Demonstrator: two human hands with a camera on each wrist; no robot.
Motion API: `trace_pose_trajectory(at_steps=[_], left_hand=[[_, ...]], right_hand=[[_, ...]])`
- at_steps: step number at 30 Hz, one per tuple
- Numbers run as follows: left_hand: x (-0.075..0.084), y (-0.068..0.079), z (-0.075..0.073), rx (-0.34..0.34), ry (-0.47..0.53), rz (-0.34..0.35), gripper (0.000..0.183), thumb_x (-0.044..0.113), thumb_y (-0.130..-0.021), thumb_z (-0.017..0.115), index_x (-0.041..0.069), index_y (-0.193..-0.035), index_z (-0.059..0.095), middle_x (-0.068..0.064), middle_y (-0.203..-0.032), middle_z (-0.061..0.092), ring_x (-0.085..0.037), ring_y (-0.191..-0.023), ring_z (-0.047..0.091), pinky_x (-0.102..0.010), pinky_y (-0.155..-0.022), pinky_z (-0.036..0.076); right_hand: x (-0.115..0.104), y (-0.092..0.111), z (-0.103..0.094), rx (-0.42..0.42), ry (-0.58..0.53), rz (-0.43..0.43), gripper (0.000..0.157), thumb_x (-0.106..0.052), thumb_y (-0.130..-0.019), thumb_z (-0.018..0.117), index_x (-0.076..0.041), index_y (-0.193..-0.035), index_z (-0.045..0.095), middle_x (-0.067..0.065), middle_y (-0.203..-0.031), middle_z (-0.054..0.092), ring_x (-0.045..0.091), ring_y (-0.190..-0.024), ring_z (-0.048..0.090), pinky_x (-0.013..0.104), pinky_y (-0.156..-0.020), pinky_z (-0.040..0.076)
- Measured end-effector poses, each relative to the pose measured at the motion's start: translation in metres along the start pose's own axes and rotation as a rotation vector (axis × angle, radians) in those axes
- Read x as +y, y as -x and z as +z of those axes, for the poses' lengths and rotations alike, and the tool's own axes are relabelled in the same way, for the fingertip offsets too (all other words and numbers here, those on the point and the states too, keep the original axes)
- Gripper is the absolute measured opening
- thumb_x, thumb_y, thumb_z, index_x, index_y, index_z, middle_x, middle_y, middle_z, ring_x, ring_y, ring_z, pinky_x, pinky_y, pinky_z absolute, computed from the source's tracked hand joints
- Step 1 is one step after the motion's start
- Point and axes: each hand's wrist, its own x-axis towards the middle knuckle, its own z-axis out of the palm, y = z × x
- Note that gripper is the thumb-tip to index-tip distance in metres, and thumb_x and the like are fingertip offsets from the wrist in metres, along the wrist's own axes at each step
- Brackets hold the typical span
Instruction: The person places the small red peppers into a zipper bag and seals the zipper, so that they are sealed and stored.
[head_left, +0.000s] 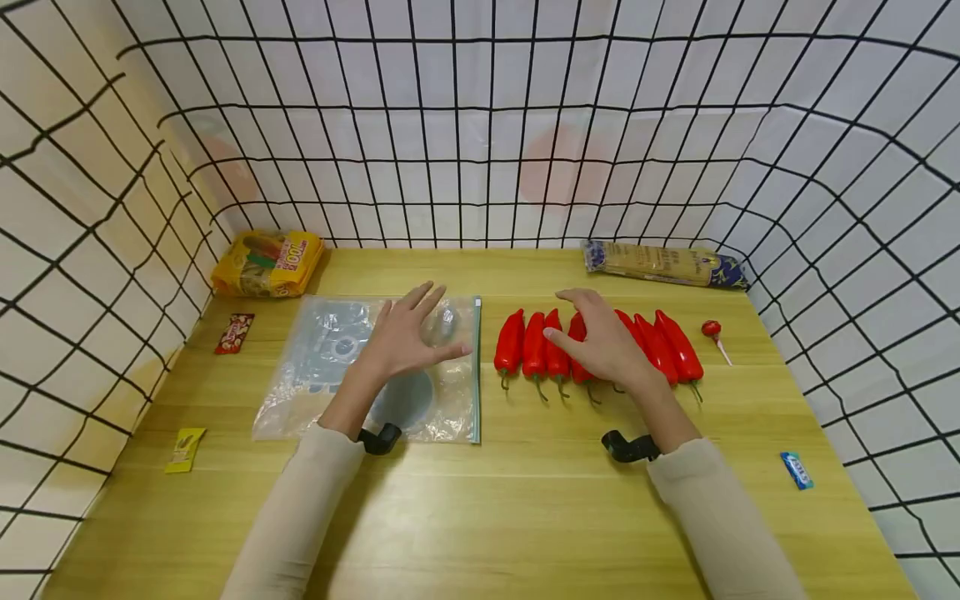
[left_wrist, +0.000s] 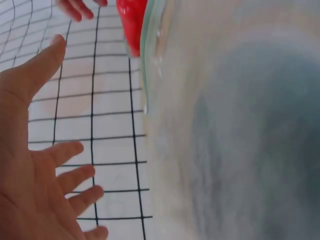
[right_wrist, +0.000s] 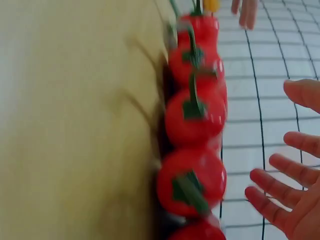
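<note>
My left hand (head_left: 405, 337) hovers over a clear zip bag (head_left: 330, 350) with blue printing and a green zip edge, lying flat on the table. Its fingers are spread and hold nothing; the left wrist view shows the same hand (left_wrist: 35, 170) beside the bag (left_wrist: 240, 130). Over a row of several red chili peppers (head_left: 534, 346) is my right hand (head_left: 600, 337), fingers apart and nothing in them, hiding some of the peppers. In the right wrist view the peppers (right_wrist: 195, 120) lie stem ends toward the camera, with the hand (right_wrist: 295, 195) beside them.
A yellow food packet (head_left: 268, 264) lies back left, a noodle pack (head_left: 663, 264) back right. Small wrapped sweets (head_left: 235, 333) and a yellow sachet (head_left: 184, 450) are at left; a lollipop (head_left: 712, 332) and blue sweet (head_left: 797, 470) at right. Black wire mesh (head_left: 487, 158) borders the wooden table (head_left: 480, 517).
</note>
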Motion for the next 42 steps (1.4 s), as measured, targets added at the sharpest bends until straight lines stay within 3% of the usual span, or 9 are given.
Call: trace_pose_trajectory(at_steps=[4,9,13,17,21,25,33,36,42], left_hand=[[0.005,0.009,0.007,-0.030,0.106,0.049,0.099,0.074,-0.075,0.062,0.032,-0.155,0.020,0.000,-0.162,0.021,-0.030,-0.148,0.023,-0.060,-0.116,0.019],[0.007,0.018,0.017,-0.095,0.225,0.047,0.095,0.064,-0.079,0.067,0.032,-0.155,0.020,-0.003,-0.161,0.023,-0.033,-0.146,0.026,-0.060,-0.111,0.030],[0.005,0.021,0.025,-0.145,0.261,0.048,0.093,0.060,-0.082,0.067,0.027,-0.156,0.020,-0.003,-0.162,0.022,-0.032,-0.146,0.028,-0.058,-0.112,0.031],[0.003,0.025,0.032,-0.186,0.237,0.084,0.086,0.053,-0.088,0.064,0.019,-0.155,0.024,-0.007,-0.161,0.024,-0.033,-0.146,0.026,-0.056,-0.115,0.027],[-0.001,0.027,0.036,-0.160,0.183,0.132,0.070,0.042,-0.091,0.066,0.011,-0.148,0.040,-0.011,-0.155,0.037,-0.035,-0.142,0.034,-0.053,-0.114,0.029],[-0.006,0.025,0.041,-0.082,0.185,0.160,0.049,0.033,-0.088,0.072,0.008,-0.129,0.062,-0.010,-0.141,0.055,-0.033,-0.132,0.048,-0.049,-0.112,0.034],[-0.012,0.021,0.048,0.047,0.321,0.112,0.014,0.026,-0.081,0.080,0.015,-0.089,0.079,0.000,-0.114,0.072,-0.025,-0.106,0.063,-0.042,-0.095,0.047],[-0.016,0.022,0.050,0.060,0.385,0.062,0.008,0.027,-0.083,0.078,0.019,-0.086,0.078,0.005,-0.108,0.073,-0.019,-0.107,0.064,-0.039,-0.098,0.047],[-0.017,0.031,0.046,0.081,0.591,-0.020,0.011,0.036,-0.092,0.067,0.025,-0.094,0.069,0.005,-0.109,0.071,-0.019,-0.108,0.067,-0.038,-0.094,0.053]], right_hand=[[-0.011,0.012,0.010,0.009,-0.115,-0.024,0.062,-0.048,-0.092,0.061,-0.017,-0.143,0.044,0.009,-0.142,0.047,0.031,-0.119,0.052,0.052,-0.095,0.047],[-0.022,0.025,0.027,0.019,-0.273,-0.054,0.051,-0.040,-0.092,0.065,-0.015,-0.134,0.053,0.007,-0.118,0.063,0.021,-0.094,0.061,0.038,-0.081,0.052],[-0.029,0.030,0.039,0.004,-0.349,-0.067,0.045,-0.038,-0.092,0.066,-0.014,-0.129,0.057,0.002,-0.109,0.066,0.016,-0.090,0.063,0.034,-0.081,0.053],[-0.035,0.035,0.052,-0.017,-0.404,-0.061,0.042,-0.037,-0.092,0.066,-0.015,-0.126,0.059,0.002,-0.113,0.067,0.014,-0.091,0.065,0.033,-0.081,0.054],[-0.038,0.037,0.063,-0.041,-0.455,-0.065,0.038,-0.036,-0.091,0.067,-0.015,-0.122,0.061,0.004,-0.115,0.068,0.015,-0.092,0.068,0.034,-0.081,0.055],[-0.043,0.038,0.071,-0.084,-0.479,-0.064,0.036,-0.034,-0.091,0.068,-0.013,-0.120,0.063,0.004,-0.113,0.069,0.015,-0.091,0.068,0.034,-0.082,0.056],[-0.051,0.041,0.080,-0.163,-0.397,-0.132,0.036,-0.028,-0.094,0.064,-0.010,-0.125,0.062,0.004,-0.118,0.068,0.011,-0.095,0.066,0.030,-0.086,0.055],[-0.054,0.042,0.083,-0.197,-0.327,-0.185,0.036,-0.026,-0.096,0.061,-0.010,-0.129,0.060,0.003,-0.127,0.064,0.014,-0.109,0.064,0.035,-0.096,0.051],[-0.058,0.046,0.091,-0.302,-0.142,-0.261,0.044,-0.029,-0.100,0.054,-0.012,-0.140,0.051,0.000,-0.145,0.051,0.019,-0.139,0.042,0.042,-0.116,0.032]])
